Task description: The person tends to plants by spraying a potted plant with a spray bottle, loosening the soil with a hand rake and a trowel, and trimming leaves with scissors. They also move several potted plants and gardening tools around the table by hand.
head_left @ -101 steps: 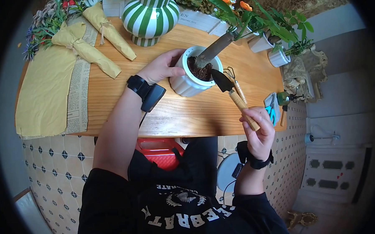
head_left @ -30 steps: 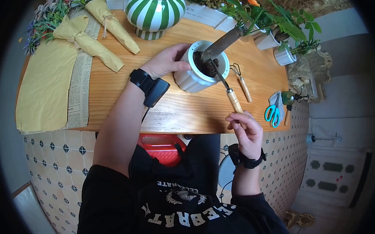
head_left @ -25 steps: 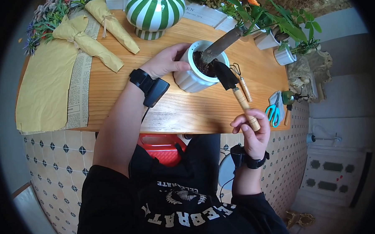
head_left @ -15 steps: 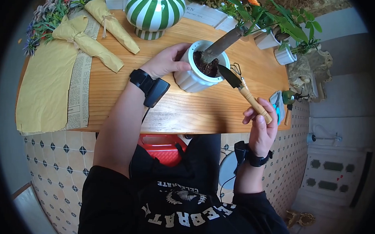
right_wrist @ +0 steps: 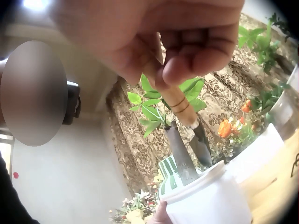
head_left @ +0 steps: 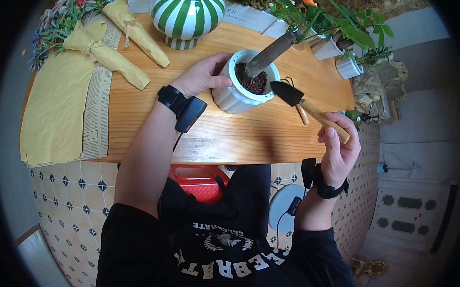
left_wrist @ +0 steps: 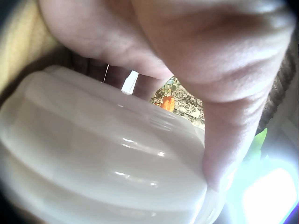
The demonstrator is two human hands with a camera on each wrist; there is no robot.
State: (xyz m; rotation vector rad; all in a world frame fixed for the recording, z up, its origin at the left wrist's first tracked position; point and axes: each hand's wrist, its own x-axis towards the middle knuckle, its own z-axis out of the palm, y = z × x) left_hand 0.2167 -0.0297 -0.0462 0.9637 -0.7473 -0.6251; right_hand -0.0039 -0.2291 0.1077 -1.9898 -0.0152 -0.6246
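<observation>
A white ribbed plant pot (head_left: 231, 100) stands on the wooden table, holding dark soil (head_left: 254, 84) and a thick-stemmed plant (head_left: 271, 55) that leans right. My left hand (head_left: 200, 79) grips the pot's left side; the left wrist view has the thumb against the glossy wall (left_wrist: 107, 140) and the fingers round behind. Between thumb and fingers, my right hand (head_left: 342, 148) pinches the bamboo-like handle of a small trowel (head_left: 288, 94). Its black blade overlaps the pot's right rim in the head view. In the right wrist view, the blade (right_wrist: 201, 145) points down beside the stem.
A small hand rake (head_left: 304, 115) lies partly behind the trowel. A green-striped vase (head_left: 188, 17) stands behind the pot, with paper-wrapped bouquets (head_left: 108, 59) and kraft paper (head_left: 54, 115) to the left. Small potted plants (head_left: 349, 66) line the back right.
The trowel's blade has come out of the soil to the right, over the pot's rim. My right hand has moved right, now covering the turquoise scissors. My left hand stays on the pot.
</observation>
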